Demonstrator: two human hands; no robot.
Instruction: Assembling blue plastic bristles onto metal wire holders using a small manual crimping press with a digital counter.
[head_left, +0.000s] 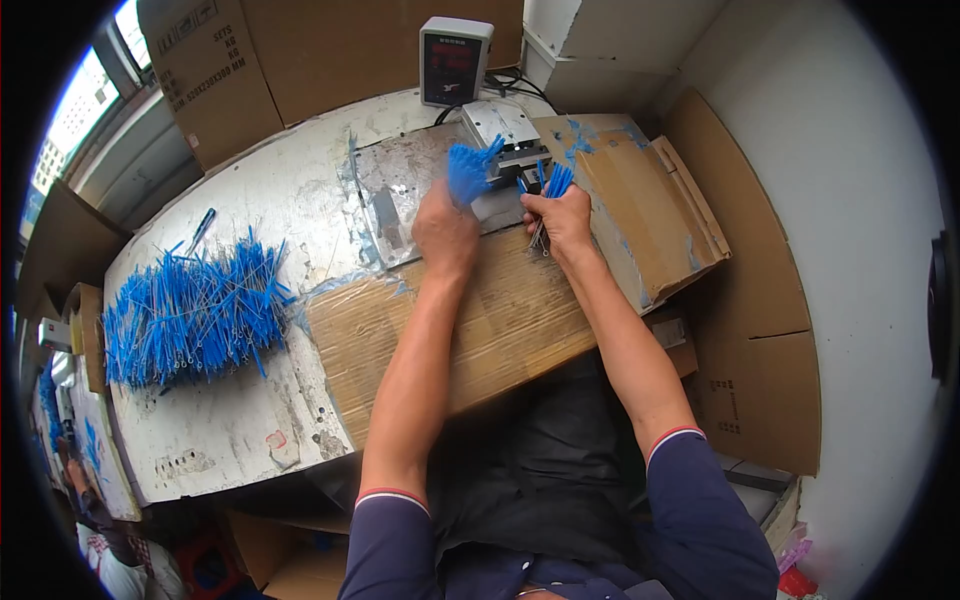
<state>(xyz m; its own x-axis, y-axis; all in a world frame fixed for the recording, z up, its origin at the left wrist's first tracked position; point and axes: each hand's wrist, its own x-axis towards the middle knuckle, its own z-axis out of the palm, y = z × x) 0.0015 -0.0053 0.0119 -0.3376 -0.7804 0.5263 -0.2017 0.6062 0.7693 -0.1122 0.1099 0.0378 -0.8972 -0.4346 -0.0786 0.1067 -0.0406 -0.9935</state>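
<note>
Sticks [468, 177] stand bunched above the left hand [446, 236], which grips them. The right hand [566, 217] pinches a smaller blue bunch [560, 181].

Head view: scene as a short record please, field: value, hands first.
Left hand: closed on a blue bunch, blurred
Right hand: closed on a smaller bunch, wire ends hanging below
Ahead of hands: metal fixture; contact with it unclear
Behind fixture: white display box
Table, left side: pile of blue wire pieces, pen-like tool just beyond
Under forearms: cardboard
</note>
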